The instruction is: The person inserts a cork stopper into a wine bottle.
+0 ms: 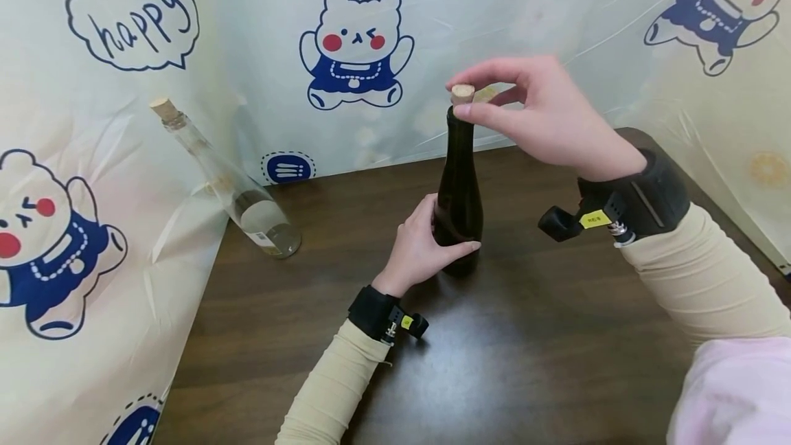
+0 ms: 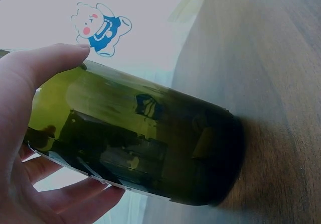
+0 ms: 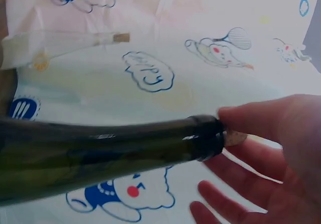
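Note:
A dark green glass bottle (image 1: pixel 459 191) stands upright on the table. Around its lower body curls my left hand (image 1: pixel 415 247), thumb across the near side; the left wrist view shows the thumb and fingers on opposite sides of the green glass (image 2: pixel 130 133). At the bottle's mouth, my right hand (image 1: pixel 544 112) pinches a cork (image 1: pixel 463 93) between thumb and fingers. In the right wrist view the cork (image 3: pixel 234 137) sits at the neck's lip, part of it covered by the fingers. How deep it goes inside the neck is hidden.
A clear glass bottle (image 1: pixel 247 198) with a cork (image 1: pixel 164 109) in its top stands at the back left of the brown wooden table (image 1: pixel 296 335). Behind and at the sides hangs a pale sheet (image 1: pixel 259 53) printed with cartoon bears.

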